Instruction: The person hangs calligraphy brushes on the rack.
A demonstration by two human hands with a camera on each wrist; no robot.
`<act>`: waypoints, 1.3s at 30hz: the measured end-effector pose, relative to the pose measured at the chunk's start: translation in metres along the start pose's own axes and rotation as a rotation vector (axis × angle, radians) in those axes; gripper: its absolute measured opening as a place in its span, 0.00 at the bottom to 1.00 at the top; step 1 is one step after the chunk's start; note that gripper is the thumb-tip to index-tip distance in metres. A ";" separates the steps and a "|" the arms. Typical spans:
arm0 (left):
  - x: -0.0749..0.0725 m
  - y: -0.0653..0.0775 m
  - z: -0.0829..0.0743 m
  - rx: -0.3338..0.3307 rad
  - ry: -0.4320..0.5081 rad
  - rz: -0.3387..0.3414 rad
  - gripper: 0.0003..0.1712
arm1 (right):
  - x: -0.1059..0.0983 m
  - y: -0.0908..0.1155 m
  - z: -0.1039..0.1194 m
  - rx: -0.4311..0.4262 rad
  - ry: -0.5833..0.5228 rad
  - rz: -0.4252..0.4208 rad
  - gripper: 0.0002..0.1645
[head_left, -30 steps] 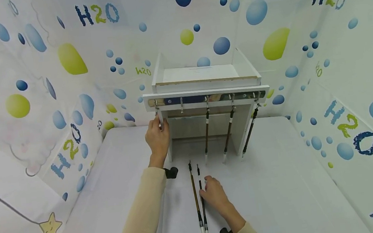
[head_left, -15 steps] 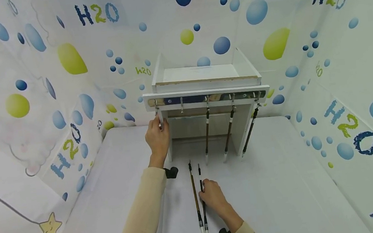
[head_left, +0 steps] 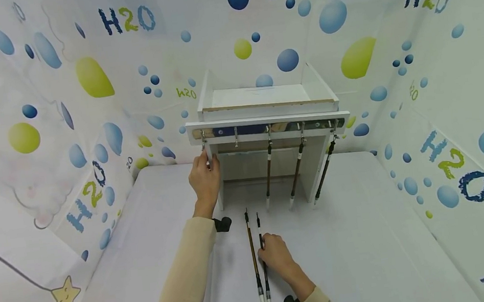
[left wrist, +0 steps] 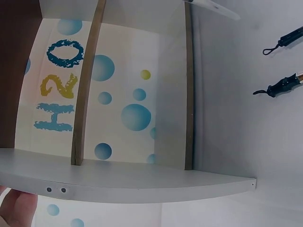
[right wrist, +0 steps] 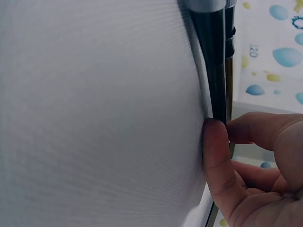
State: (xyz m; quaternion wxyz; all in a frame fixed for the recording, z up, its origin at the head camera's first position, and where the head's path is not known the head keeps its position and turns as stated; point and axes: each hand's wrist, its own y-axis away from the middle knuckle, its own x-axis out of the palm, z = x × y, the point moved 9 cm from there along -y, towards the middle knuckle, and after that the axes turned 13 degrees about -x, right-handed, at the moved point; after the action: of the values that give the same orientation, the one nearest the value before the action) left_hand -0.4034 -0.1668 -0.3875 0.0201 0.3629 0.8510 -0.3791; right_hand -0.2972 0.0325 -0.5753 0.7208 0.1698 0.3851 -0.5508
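In the head view my left hand [head_left: 204,177] is raised to the front left of a white wooden rack [head_left: 267,119], with its fingers around the front edge of the left side panel, just below the leftmost hook [head_left: 202,136]. Only a few of its fingertips show in the left wrist view. My right hand [head_left: 276,255] pinches a dark-handled brush [head_left: 261,237] between thumb and finger, and the brush lies on the white table. Close to its left lies a brown-handled brush [head_left: 252,248]. Both have hanging loops at the far end and clear caps at the near end.
Three brushes hang from the hooks at the rack's middle and right: one in the centre [head_left: 268,173], one beside it [head_left: 297,170], one at the far right [head_left: 325,172]. A second hook [head_left: 236,134] from the left bears no brush. Printed cloth walls surround the table.
Since one second ago my right hand has moved slightly down and left, and its fingers have closed on the dark-handled brush. My left hand has stayed in place.
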 end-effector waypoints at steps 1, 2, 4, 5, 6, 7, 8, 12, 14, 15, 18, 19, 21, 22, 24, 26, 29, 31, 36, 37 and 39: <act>0.000 0.000 0.000 0.001 0.001 0.000 0.18 | -0.001 0.000 0.000 0.001 -0.001 -0.001 0.15; 0.000 0.000 -0.001 0.002 0.001 0.000 0.18 | -0.002 0.000 0.001 -0.003 0.000 -0.004 0.14; 0.000 0.000 -0.001 0.003 0.004 0.000 0.18 | -0.003 0.000 0.001 -0.004 -0.006 -0.008 0.15; 0.000 0.000 -0.001 0.002 0.003 -0.001 0.18 | -0.004 0.000 0.002 -0.003 -0.010 -0.010 0.15; 0.000 0.001 -0.001 0.001 0.002 0.000 0.18 | -0.006 0.000 0.003 -0.009 -0.013 -0.016 0.16; 0.000 0.001 -0.001 -0.002 0.002 0.001 0.18 | -0.007 0.000 0.003 -0.006 -0.019 -0.019 0.17; 0.000 0.001 -0.001 -0.002 0.003 0.000 0.18 | -0.009 0.000 0.004 -0.007 -0.028 -0.025 0.18; -0.001 0.001 -0.001 -0.001 0.000 -0.001 0.18 | -0.017 -0.001 0.010 -0.017 -0.059 -0.052 0.20; -0.001 0.001 -0.001 0.002 -0.001 -0.006 0.18 | -0.021 -0.001 0.014 -0.024 -0.063 -0.068 0.20; -0.001 0.001 -0.001 0.003 -0.002 -0.007 0.18 | -0.022 -0.002 0.016 -0.030 -0.064 -0.076 0.21; 0.000 0.001 0.000 0.006 -0.004 -0.009 0.18 | -0.027 -0.004 0.020 -0.036 -0.051 -0.099 0.21; 0.000 0.001 0.000 0.007 -0.004 -0.009 0.18 | -0.029 -0.004 0.021 -0.036 -0.045 -0.106 0.21; 0.000 0.001 0.000 0.007 -0.006 -0.007 0.18 | -0.032 -0.005 0.023 -0.032 -0.036 -0.113 0.20; 0.000 0.001 0.000 0.007 -0.006 -0.008 0.18 | -0.034 -0.006 0.024 -0.033 -0.029 -0.117 0.20; 0.000 0.001 0.000 0.007 -0.005 -0.009 0.18 | -0.038 -0.007 0.027 -0.033 -0.019 -0.124 0.20; 0.000 0.000 0.000 0.006 -0.005 -0.010 0.18 | -0.043 -0.008 0.031 -0.041 -0.016 -0.134 0.20; 0.000 0.000 0.000 0.005 -0.003 -0.010 0.18 | -0.051 -0.009 0.038 -0.060 -0.006 -0.151 0.20; 0.000 0.000 0.000 0.003 -0.003 -0.008 0.18 | -0.056 -0.010 0.042 -0.072 -0.010 -0.164 0.19; 0.000 0.000 0.000 0.003 0.001 -0.008 0.18 | -0.067 -0.013 0.050 -0.094 0.000 -0.192 0.19; 0.000 0.000 0.000 0.004 0.003 -0.009 0.18 | -0.069 -0.014 0.052 -0.100 0.004 -0.199 0.19; 0.000 0.001 -0.001 0.008 0.003 -0.011 0.18 | -0.074 -0.015 0.056 -0.117 0.014 -0.217 0.19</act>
State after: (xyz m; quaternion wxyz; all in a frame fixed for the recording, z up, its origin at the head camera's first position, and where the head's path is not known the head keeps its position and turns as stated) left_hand -0.4029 -0.1661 -0.3874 0.0154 0.3589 0.8515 -0.3820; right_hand -0.2973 0.0394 -0.4819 0.6628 0.0883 0.4378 -0.6010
